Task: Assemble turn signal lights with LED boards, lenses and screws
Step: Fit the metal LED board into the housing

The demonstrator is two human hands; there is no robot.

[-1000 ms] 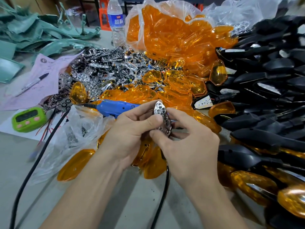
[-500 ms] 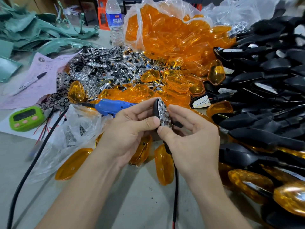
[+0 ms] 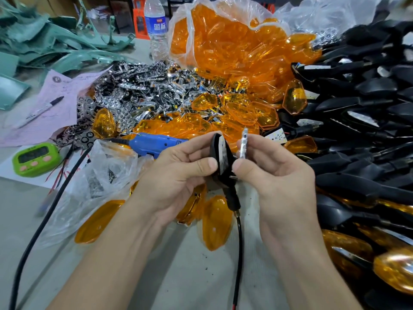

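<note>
Our right hand (image 3: 279, 177) pinches the chrome reflector (image 3: 243, 143), now pulled just off the black housing (image 3: 215, 148) that our left hand (image 3: 176, 175) grips, so it probably needs reseating.

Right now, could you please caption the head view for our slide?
Left hand holds a black signal housing; right hand pinches a chrome reflector beside it.

— The black plastic signal housing (image 3: 215, 145)?
— Upright, edge-on, white LED board (image 3: 222, 153) seated inside, black cable (image 3: 240, 242) hanging below.
— And the chrome reflector strip (image 3: 244, 143)?
— Upright just beside it, not touching.
</note>
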